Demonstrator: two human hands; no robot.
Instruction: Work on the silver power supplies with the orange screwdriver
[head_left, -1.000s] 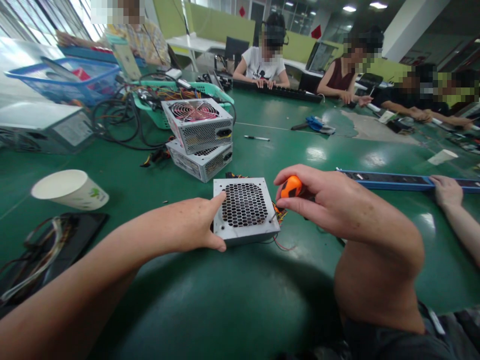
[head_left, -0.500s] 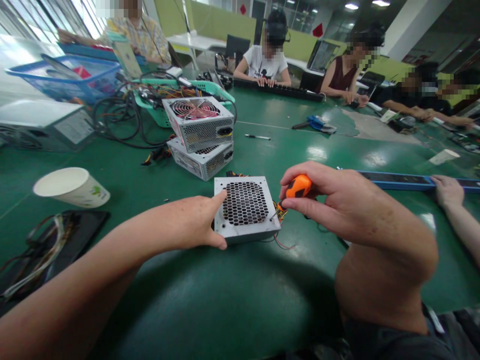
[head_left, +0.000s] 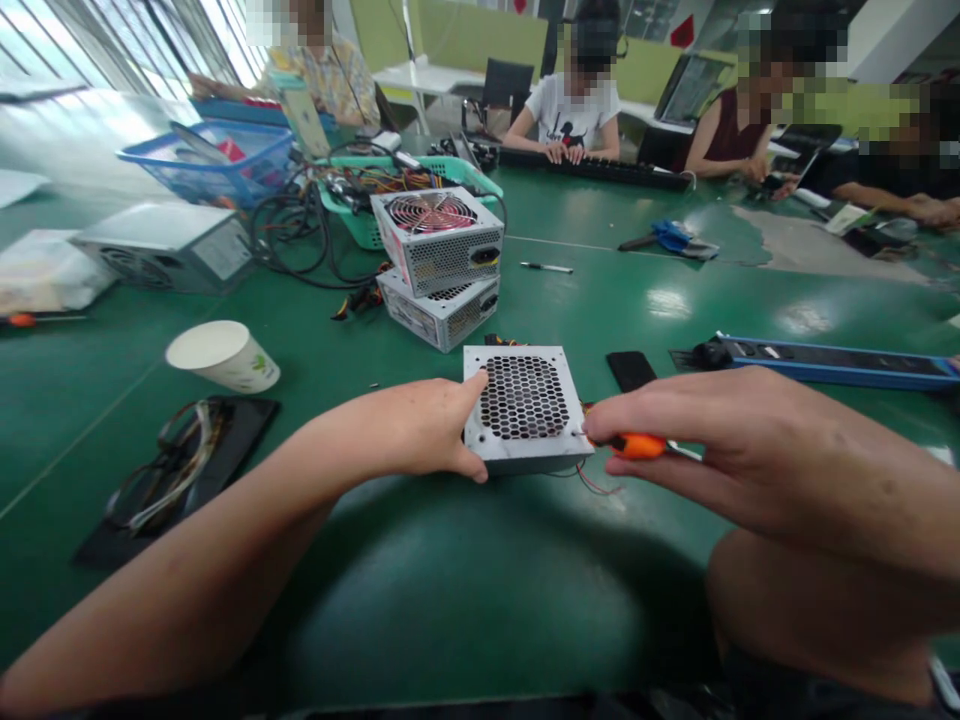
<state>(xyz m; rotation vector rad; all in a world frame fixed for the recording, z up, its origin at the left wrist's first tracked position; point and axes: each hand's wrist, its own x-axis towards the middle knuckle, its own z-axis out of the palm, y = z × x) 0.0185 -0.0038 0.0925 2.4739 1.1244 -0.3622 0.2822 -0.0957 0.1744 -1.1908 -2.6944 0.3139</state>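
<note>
A grey metal power supply box (head_left: pixel 525 452) with a honeycomb grille lies on the green table. My left hand (head_left: pixel 431 428) grips its left side, the thumb and a finger at the edge and the rest hidden. In my right hand (head_left: pixel 675 430) is an orange and black screwdriver (head_left: pixel 639 446), held nearly level between thumb and fingers. The screwdriver's tip is by the box's near right corner, close to a screw hole. Thin red and dark wires (head_left: pixel 596 483) stick out beside that corner.
Two stacked power supplies (head_left: pixel 442 240) stand behind the box. A paper cup (head_left: pixel 225 356) and a black tray with cables (head_left: pixel 180 470) are at left, a black phone (head_left: pixel 631 371) and blue-edged strip (head_left: pixel 832 362) at right. People sit across the table.
The view has shifted left, so things appear further right. My right hand has lowered and tipped the screwdriver flatter. The other person's hand at the right is out of view.
</note>
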